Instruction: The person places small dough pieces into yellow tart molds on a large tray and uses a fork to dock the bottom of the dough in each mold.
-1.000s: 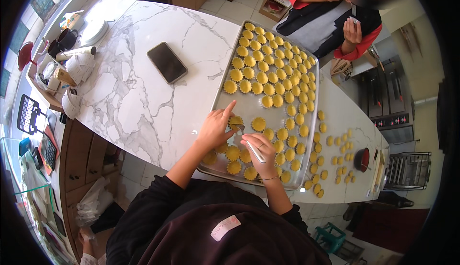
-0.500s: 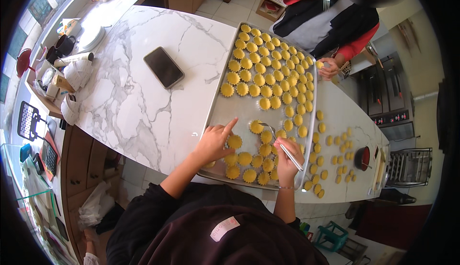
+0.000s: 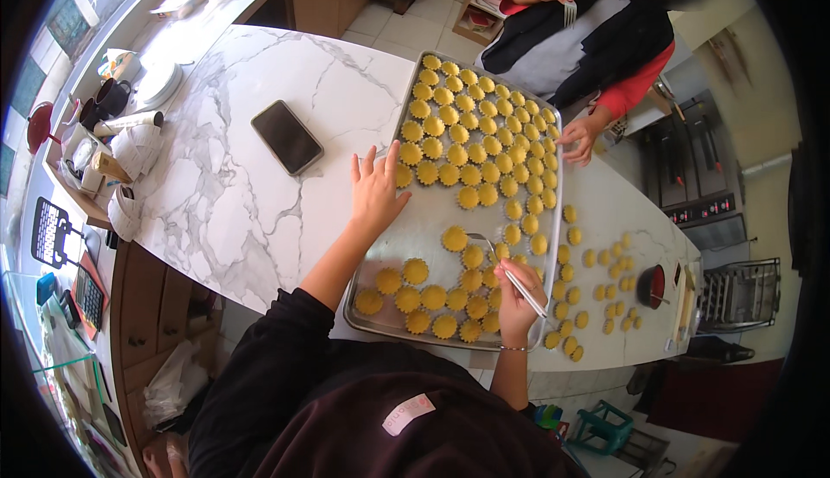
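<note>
We are steadying the tray (image 3: 553, 245) with our spread left hand (image 3: 376, 191) at nine o'clock, our right hand (image 3: 517, 298) pinching a fork (image 3: 506, 269) over cookies (image 3: 454, 238) at five, likely pressing next.

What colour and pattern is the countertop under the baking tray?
The countertop is white marble with grey veining, clearest in the head view left of the baking tray.

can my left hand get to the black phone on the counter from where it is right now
Probably yes. The left hand rests open at the left edge of the baking tray, and the black phone lies just up-left of it on bare marble, with nothing between them.
</note>
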Tool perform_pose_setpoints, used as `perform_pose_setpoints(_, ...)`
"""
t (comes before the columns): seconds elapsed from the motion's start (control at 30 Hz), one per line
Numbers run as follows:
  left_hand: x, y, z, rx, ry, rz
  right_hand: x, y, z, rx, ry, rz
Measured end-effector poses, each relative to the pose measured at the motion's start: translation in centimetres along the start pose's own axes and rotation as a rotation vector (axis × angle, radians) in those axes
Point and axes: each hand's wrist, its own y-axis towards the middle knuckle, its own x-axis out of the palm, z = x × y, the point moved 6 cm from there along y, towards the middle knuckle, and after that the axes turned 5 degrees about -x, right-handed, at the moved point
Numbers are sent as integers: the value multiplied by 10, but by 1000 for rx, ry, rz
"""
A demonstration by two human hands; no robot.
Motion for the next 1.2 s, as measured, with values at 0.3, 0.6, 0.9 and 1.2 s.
perform_pose_setpoints(0.3, 10, -26, -4, -75, -156, -27, 11, 5, -9, 24, 32, -58)
perform_pose_setpoints(0.6, -1, -85, 1, -79, -147, -48, 75, 10, -42, -251, 92, -314)
perform_pose_setpoints(0.9, -5, -86, 1, -74, -190, -9, 99, 5, -40, -260, 120, -408)
perform_pose_setpoints(1.2, -5, -86, 2, -57, -222, -29, 109, 4, -37, -269, 97, -446)
